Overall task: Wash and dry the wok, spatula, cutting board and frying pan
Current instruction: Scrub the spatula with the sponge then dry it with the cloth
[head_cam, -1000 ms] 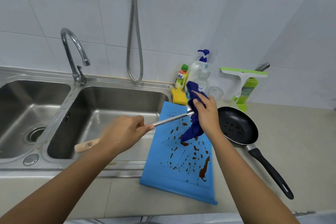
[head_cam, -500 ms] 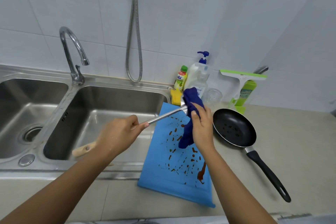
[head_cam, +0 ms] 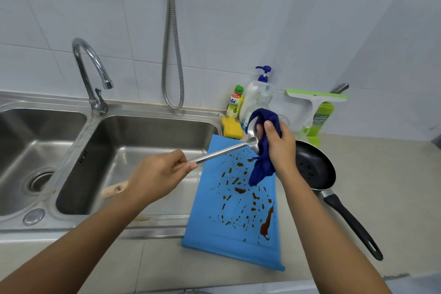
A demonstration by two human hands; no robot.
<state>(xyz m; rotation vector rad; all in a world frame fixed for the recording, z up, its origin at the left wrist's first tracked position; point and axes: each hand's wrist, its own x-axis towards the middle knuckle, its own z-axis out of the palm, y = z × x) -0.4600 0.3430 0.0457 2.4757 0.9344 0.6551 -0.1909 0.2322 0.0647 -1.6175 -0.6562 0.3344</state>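
Head view, centre frame: left hand [head_cam: 157,174] grips the spatula [head_cam: 222,151] shaft; right hand [head_cam: 279,148] wraps a cloth [head_cam: 262,167] round its blade, above the stained board [head_cam: 238,234]. This looks like the drying step; the board probably needs washing next.

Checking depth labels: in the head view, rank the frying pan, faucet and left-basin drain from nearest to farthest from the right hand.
1. Frying pan: just to the right of the right hand, on the counter.
2. Faucet: well off to the left, at the back.
3. Left-basin drain: farthest left, beyond the faucet.
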